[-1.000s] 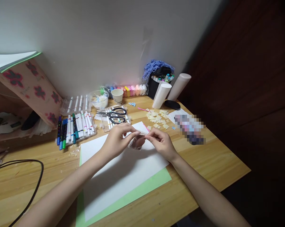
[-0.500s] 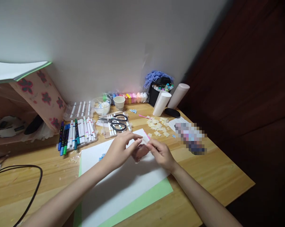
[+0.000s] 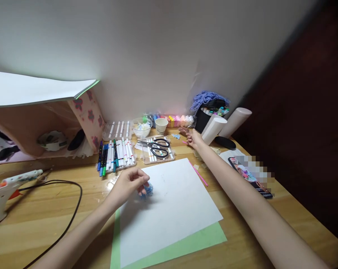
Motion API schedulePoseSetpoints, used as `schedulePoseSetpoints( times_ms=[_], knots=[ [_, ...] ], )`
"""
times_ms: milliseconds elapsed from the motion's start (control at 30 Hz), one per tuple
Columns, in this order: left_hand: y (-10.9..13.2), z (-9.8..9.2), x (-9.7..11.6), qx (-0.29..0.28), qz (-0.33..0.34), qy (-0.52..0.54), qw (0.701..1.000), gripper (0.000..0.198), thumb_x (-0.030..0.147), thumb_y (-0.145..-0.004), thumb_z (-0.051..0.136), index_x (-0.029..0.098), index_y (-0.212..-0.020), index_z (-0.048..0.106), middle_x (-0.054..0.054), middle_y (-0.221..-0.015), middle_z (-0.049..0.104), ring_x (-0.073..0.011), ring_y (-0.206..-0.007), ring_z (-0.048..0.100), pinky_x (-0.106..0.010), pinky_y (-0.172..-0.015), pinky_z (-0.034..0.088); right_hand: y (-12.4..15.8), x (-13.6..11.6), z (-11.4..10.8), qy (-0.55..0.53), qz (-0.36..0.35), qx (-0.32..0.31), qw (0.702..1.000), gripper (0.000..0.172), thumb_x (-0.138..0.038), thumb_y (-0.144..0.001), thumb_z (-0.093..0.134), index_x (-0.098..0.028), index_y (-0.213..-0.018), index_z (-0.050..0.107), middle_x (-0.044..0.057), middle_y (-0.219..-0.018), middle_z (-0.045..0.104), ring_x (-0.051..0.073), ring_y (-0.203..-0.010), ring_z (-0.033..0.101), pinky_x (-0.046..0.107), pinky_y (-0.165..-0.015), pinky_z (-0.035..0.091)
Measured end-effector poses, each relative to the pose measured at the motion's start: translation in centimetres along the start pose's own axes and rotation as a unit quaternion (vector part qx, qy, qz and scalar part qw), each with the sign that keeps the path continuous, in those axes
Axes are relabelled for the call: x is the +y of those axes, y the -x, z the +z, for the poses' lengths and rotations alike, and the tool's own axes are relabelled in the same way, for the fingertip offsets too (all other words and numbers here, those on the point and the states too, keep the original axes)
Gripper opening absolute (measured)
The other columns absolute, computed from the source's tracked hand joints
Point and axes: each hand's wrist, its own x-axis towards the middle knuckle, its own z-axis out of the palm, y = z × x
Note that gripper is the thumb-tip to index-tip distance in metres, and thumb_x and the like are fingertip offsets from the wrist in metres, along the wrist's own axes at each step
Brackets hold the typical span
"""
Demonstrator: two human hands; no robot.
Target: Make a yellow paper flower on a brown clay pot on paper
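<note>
My left hand point(image 3: 129, 184) rests on the left edge of a white sheet point(image 3: 174, 209) that lies on a green sheet point(image 3: 213, 239). Its fingers are curled onto a small blue crumpled piece point(image 3: 148, 189). My right hand point(image 3: 193, 138) is stretched far back across the table, beside a white cylinder point(image 3: 213, 129). Its fingers pinch a small clear, brownish scrap point(image 3: 183, 130) near several cream paper squares point(image 3: 216, 150).
Black scissors point(image 3: 157, 145) lie on a clear tray, with a row of markers point(image 3: 116, 155) to the left. A bowl point(image 3: 141, 129), paper cup point(image 3: 161, 125) and coloured clay point(image 3: 177, 120) stand at the wall. A glue gun point(image 3: 5, 186) and black cable point(image 3: 73, 203) lie left, a phone point(image 3: 248, 175) right, a pink stick point(image 3: 198, 173) by the sheet.
The hands were together over the white sheet with a clear scrap. They have parted: the right reached back with the scrap, the left dropped to the blue piece. The view swung left.
</note>
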Motion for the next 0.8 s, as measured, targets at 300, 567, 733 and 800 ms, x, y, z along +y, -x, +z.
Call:
schedulePoseSetpoints(
  times_ms=[300, 567, 733, 800],
  knots=[
    [-1.3, 1.9, 0.0, -0.045, -0.061, 0.233, 0.969, 0.025, 0.027, -0.085, 0.058, 0.012, -0.103, 0.065, -0.012, -0.112, 0.066, -0.0155, -0.098, 0.064, -0.026, -0.094, 0.048, 13.0, 1.5, -0.8, 0.108, -0.105, -0.177, 0.973, 0.019, -0.014, -0.078, 0.06, -0.018, -0.094, 0.071, 0.002, -0.086, 0.069, 0.011, -0.073, 0.061, 0.024, -0.075, 0.051],
    [-1.9, 6.0, 0.8, -0.088, -0.128, 0.365, 0.918, 0.024, 0.011, -0.09, 0.044, 0.008, -0.086, 0.067, -0.009, -0.093, 0.07, -0.0097, -0.084, 0.065, -0.026, -0.098, 0.044, 18.9, 5.3, -0.6, 0.296, -0.44, -0.184, 0.827, 0.028, -0.017, -0.087, 0.052, -0.027, -0.108, 0.067, 0.005, -0.107, 0.07, 0.022, -0.103, 0.063, 0.042, -0.092, 0.049],
    [-1.8, 5.5, 0.4, -0.117, -0.117, 0.387, 0.907, 0.03, 0.02, -0.092, 0.038, 0.01, -0.091, 0.066, -0.01, -0.098, 0.068, -0.0116, -0.082, 0.064, -0.029, -0.092, 0.046, 18.3, 6.6, -1.0, 0.39, -0.471, -0.217, 0.761, 0.04, -0.019, -0.088, 0.05, -0.02, -0.128, 0.053, 0.011, -0.127, 0.058, 0.025, -0.12, 0.052, 0.048, -0.102, 0.042],
    [-1.6, 5.1, 0.4, -0.145, -0.096, 0.37, 0.913, 0.034, 0.026, -0.093, 0.037, 0.011, -0.092, 0.067, -0.01, -0.101, 0.068, -0.0129, -0.083, 0.064, -0.03, -0.093, 0.045, 18.3, 6.6, -1.1, 0.368, -0.472, -0.218, 0.771, 0.04, -0.019, -0.087, 0.053, -0.022, -0.127, 0.055, 0.009, -0.125, 0.059, 0.024, -0.117, 0.055, 0.046, -0.101, 0.044]
  ],
)
